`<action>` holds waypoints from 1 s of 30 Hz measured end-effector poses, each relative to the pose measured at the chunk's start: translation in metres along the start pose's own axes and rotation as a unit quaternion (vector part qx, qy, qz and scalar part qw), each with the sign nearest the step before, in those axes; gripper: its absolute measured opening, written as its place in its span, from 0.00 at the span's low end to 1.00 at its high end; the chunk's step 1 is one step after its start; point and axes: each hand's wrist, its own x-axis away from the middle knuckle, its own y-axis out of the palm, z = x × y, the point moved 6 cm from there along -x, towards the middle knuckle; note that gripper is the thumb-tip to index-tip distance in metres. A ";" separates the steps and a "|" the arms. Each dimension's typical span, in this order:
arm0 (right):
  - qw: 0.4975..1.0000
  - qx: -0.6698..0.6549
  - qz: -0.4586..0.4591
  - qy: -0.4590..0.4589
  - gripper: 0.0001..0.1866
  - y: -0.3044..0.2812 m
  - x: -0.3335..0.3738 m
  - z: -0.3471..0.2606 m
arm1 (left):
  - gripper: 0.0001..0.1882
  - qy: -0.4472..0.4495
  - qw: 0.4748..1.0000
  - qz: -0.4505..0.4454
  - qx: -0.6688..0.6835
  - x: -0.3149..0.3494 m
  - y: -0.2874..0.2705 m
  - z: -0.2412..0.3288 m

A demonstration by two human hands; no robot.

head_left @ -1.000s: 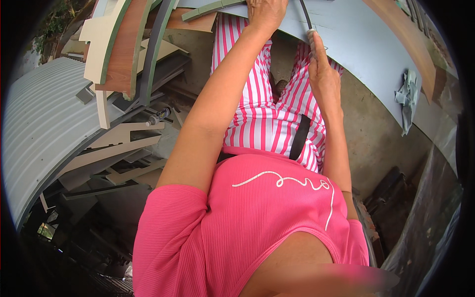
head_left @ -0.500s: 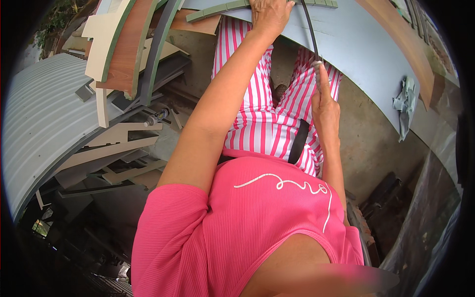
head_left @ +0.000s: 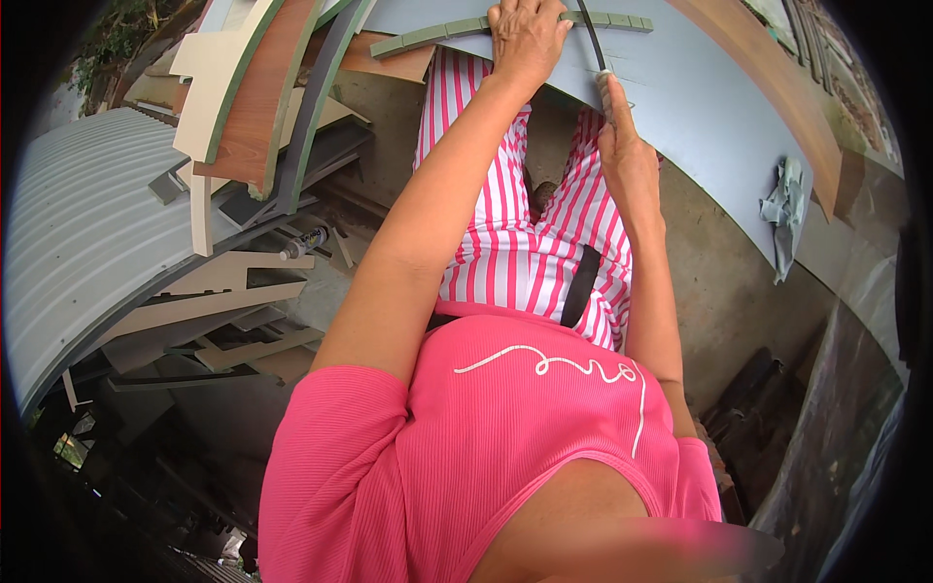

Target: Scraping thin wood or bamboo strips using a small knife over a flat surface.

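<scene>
A narrow green strip (head_left: pixel 428 36), marked across by several evenly spaced lines, lies on a pale blue-grey board (head_left: pixel 700 107). Over the strip my left hand (head_left: pixel 526 41) curls its fingers, pressing it against the board. My right hand (head_left: pixel 630 151) is closed round the pale, wrapped handle of a long, thin dark blade (head_left: pixel 591 37), its index finger stretched along the handle. The blade crosses the strip just right of my left hand; its far end leaves the picture at the top. Whether the blade has teeth is too fine to see.
Several long wood-look and green-edged panels (head_left: pixel 255 126) are stacked at the left, above a corrugated metal sheet (head_left: pixel 97 185). Offcuts (head_left: pixel 214 301) and a small bottle (head_left: pixel 304 243) lie below them. A grey-blue rag (head_left: pixel 785 209) hangs at the board's right edge.
My right hand has pushed the blade away from me, up the picture and slightly left. My left hand stays on the strip.
</scene>
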 end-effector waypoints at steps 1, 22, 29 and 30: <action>1.000 0.000 -0.003 0.000 0.33 -0.004 0.013 0.000 | 0.08 0.003 1.000 0.004 -0.001 0.000 -0.001 -0.001; 0.998 0.014 -0.045 0.050 0.30 0.000 -0.011 -0.005 | 0.09 0.026 0.999 -0.027 0.018 0.006 -0.003 0.011; 0.996 -0.003 -0.043 0.076 0.31 -0.003 -0.012 -0.003 | 0.09 0.021 0.999 -0.022 0.038 0.005 -0.005 0.019; 0.997 -0.012 -0.034 0.073 0.31 -0.004 -0.017 -0.004 | 0.09 0.019 0.999 -0.023 0.041 0.003 -0.003 0.017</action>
